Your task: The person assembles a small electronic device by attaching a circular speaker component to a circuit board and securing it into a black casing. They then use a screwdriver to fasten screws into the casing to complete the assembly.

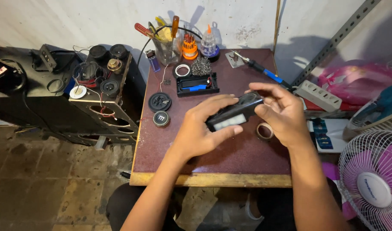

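Both hands, left (200, 132) and right (281, 113), clasping a black casing (234, 114) above the table (230, 162); could slip, dropping onto the tape roll (264, 131).

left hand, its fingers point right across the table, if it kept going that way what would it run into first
The left hand already touches the black device that both hands hold. Going on rightward, it would probably meet the right hand first, gripping the device's far end; the tape roll lies lower, though depth is unclear.

Tool jar (167, 47) behind open casing (197, 84); tape roll (264, 131) right.
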